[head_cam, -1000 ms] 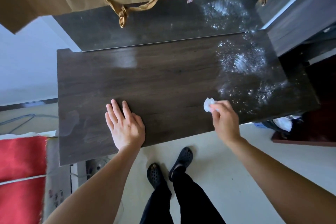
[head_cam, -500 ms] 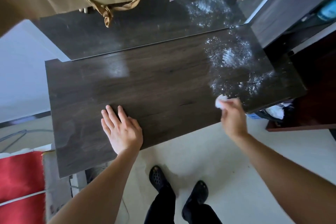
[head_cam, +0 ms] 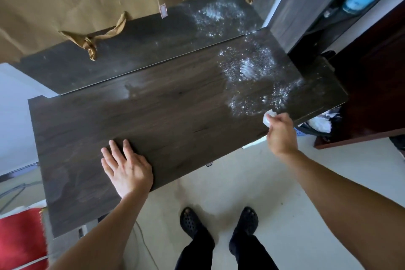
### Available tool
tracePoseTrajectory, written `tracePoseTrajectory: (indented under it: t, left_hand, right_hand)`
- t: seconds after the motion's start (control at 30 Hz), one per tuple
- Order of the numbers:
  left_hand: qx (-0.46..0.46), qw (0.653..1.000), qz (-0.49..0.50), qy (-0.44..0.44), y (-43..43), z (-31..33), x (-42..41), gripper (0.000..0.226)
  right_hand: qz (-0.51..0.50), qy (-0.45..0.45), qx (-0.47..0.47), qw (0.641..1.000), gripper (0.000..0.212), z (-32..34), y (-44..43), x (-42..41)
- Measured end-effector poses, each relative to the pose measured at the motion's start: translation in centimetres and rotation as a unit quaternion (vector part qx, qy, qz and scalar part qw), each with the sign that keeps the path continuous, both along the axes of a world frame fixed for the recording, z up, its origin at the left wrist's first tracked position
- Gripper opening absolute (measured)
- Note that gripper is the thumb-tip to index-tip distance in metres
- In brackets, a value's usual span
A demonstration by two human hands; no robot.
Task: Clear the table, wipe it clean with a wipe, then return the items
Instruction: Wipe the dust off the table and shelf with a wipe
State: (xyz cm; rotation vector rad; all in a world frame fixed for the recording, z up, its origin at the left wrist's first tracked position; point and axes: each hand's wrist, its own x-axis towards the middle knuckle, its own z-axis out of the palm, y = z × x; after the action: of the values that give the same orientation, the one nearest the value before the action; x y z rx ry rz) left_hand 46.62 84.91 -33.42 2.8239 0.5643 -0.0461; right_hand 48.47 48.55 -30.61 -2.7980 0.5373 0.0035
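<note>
A dark wood table (head_cam: pixel 166 120) fills the middle of the view. White powdery specks (head_cam: pixel 249 72) cover its right end. My right hand (head_cam: pixel 279 130) pinches a small crumpled white wipe (head_cam: pixel 268 116) at the near right edge of the table, just below the specks. My left hand (head_cam: pixel 125 166) rests flat on the near edge of the table, fingers spread and straight. A faint damp smear shows on the table's left part.
Behind the table a mirror-like panel (head_cam: pixel 131 50) reflects the specks. Brown paper bags (head_cam: pixel 76 2) with twisted handles hang above it. A dark cabinet (head_cam: pixel 328 6) stands at right, a bin with white rubbish (head_cam: pixel 320 125) below, red fabric (head_cam: pixel 19 239) at lower left.
My right hand with the wipe has slid right along the near edge, toward the speckled patch. The left hand stays flat on the table. The view has shifted with my head.
</note>
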Motion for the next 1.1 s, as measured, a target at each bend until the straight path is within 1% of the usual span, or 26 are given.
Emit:
tracePoseTrajectory:
  t: [0.03, 0.07, 0.1, 0.13, 0.17, 0.2, 0.23, 0.27, 0.3, 0.33, 0.37, 0.43, 0.5, 0.53, 0.57, 0.6, 0.67, 0.7, 0.73, 0.77, 0.8, 0.87, 0.93, 0.97, 1.0, 1.1]
  left_hand:
    - [0.003, 1.0, -0.008, 0.001, -0.2, 0.1, 0.1, 0.048]
    - [0.003, 1.0, -0.018, 0.002, -0.7, 0.2, 0.3, 0.048]
    - [0.0, 1.0, -0.028, 0.001, -1.3, 0.3, 0.5, 0.049]
    - [-0.004, 0.999, -0.04, 0.003, -2.1, 0.5, 0.8, 0.049]
    - [-0.009, 0.998, -0.054, 0.005, -3.1, 0.6, 1.2, 0.048]
    - [-0.014, 0.998, -0.068, 0.006, -4.3, 0.7, 1.7, 0.047]
    - [-0.021, 0.997, -0.078, 0.003, -5.5, 0.8, 2.2, 0.046]
    - [-0.032, 0.996, -0.082, -0.002, -6.7, 0.8, 2.8, 0.046]
    - [-0.043, 0.996, -0.079, -0.007, -7.8, 0.9, 3.4, 0.045]
    - [-0.053, 0.996, -0.071, -0.009, -8.9, 1.0, 4.0, 0.045]
    - [-0.061, 0.997, -0.054, -0.008, -9.9, 1.0, 4.5, 0.045]
    - [-0.074, 0.997, -0.003, -0.013, -11.5, 0.6, 5.2, 0.045]
    - [-0.066, 0.997, 0.029, -0.024, -12.5, 0.1, 5.3, 0.048]
    - [-0.052, 0.998, 0.032, -0.024, -12.9, -0.2, 5.4, 0.05]
    - [-0.039, 0.998, 0.038, -0.02, -13.2, -0.5, 5.5, 0.05]
    - [-0.033, 0.998, 0.046, -0.014, -13.4, -0.7, 5.6, 0.05]
    - [-0.023, 0.998, 0.058, -0.01, -13.9, -0.6, 5.9, 0.052]
    - [-0.017, 0.998, 0.059, -0.009, -14.1, -0.5, 6.1, 0.053]
    - [-0.012, 0.998, 0.059, -0.008, -14.2, -0.4, 6.2, 0.054]
    - [-0.008, 0.998, 0.06, -0.008, -14.2, -0.3, 6.3, 0.054]
    - [-0.004, 0.998, 0.06, -0.006, -14.2, -0.3, 6.3, 0.054]
    - [0.003, 0.998, 0.061, -0.003, -14.2, -0.3, 6.3, 0.054]
    - [0.011, 0.998, 0.063, -0.005, -14.2, -0.4, 6.2, 0.054]
    - [0.015, 0.998, 0.063, -0.006, -14.2, -0.4, 6.2, 0.054]
    - [0.018, 0.998, 0.063, -0.007, -14.2, -0.4, 6.2, 0.054]
    - [0.026, 0.997, 0.068, -0.011, -14.5, -0.2, 6.4, 0.052]
  right_hand:
    - [-0.011, 0.005, -0.001, 1.0, 0.038, 0.1, -0.2, 0.3]
    - [-0.02, 0.014, -0.004, 1.0, 0.03, 0.6, 0.6, 0.4]
    - [-0.02, 0.026, 0.012, 0.999, 0.016, 1.6, 2.5, 0.5]
    - [0.007, 0.015, 0.058, 0.998, 0.01, 2.1, 4.4, 0.3]
    - [0.048, -0.011, 0.077, 0.996, 0.019, 2.1, 6.4, -0.3]
    - [0.117, -0.034, 0.081, 0.989, 0.023, 1.6, 8.1, -1.1]
    - [0.18, -0.022, 0.106, 0.978, 0.017, 1.5, 9.4, -2.0]
    - [0.231, -0.009, 0.102, 0.967, 0.009, 0.9, 9.5, -2.8]
    - [0.258, -0.029, 0.092, 0.961, 0.021, 0.0, 8.1, -2.6]
    - [0.262, -0.053, 0.085, 0.96, 0.028, -0.7, 6.0, -1.6]
    - [0.227, -0.062, 0.092, 0.968, 0.029, -0.9, 3.9, -0.1]
    - [0.135, -0.102, 0.05, 0.984, 0.03, -1.0, -0.3, 3.8]
    - [0.066, -0.108, 0.042, 0.991, 0.034, -1.1, -1.7, 6.1]
    - [0.065, -0.114, 0.04, 0.991, 0.034, -1.1, -1.0, 6.3]
    - [0.088, -0.109, 0.056, 0.989, 0.034, -1.2, 0.5, 5.9]
    - [0.134, -0.092, 0.079, 0.983, 0.033, -1.3, 2.1, 4.8]
    - [0.26, -0.02, 0.135, 0.956, 0.03, -1.7, 4.0, 2.4]
    - [0.322, -0.002, 0.137, 0.937, 0.03, -1.8, 3.6, 2.3]
    - [0.36, 0.0, 0.127, 0.924, 0.032, -1.7, 2.6, 3.5]
    - [0.367, -0.018, 0.111, 0.923, 0.035, -1.8, 1.4, 5.6]
    - [0.346, -0.047, 0.103, 0.931, 0.036, -2.1, 0.0, 8.2]
    - [0.255, -0.095, 0.082, 0.959, 0.033, -2.4, -2.2, 13.1]
    - [0.217, -0.089, 0.073, 0.969, 0.039, -2.2, -1.5, 14.5]
    - [0.232, -0.078, 0.081, 0.966, 0.041, -2.0, -0.3, 13.2]
    - [0.268, -0.061, 0.099, 0.956, 0.041, -1.7, 1.0, 11.2]
    - [0.415, -0.02, 0.161, 0.895, 0.032, -1.4, 2.4, 5.5]
